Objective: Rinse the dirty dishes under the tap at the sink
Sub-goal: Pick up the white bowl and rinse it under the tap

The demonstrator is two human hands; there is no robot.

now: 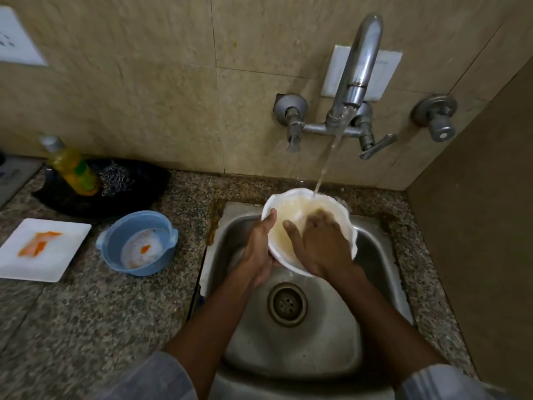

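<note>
Water is seen running from the wall-mounted tap (357, 70) onto the far rim of a white scalloped bowl (347, 226), which is held above the steel sink (288, 356). The bowl is tilted toward the person and holds cloudy yellowish water. The left hand (259, 249) is clenched on the bowl's near-left rim, thumb over the edge and fingers beneath. The right hand (323, 243) is laid inside the bowl, fingers spread against the inner wall and blurred; its grip is released, with nothing grasped.

On the granite table (86, 327) left of the sink, a blue handled bowl (115, 241) is noted, holding foamy water and an orange speck. Just beside it lies a white square plate (57, 264) smeared with orange residue. Behind these, a yellow detergent bottle (72, 166) and a steel scrubber (116, 180) rest on a black tray (144, 192).
</note>
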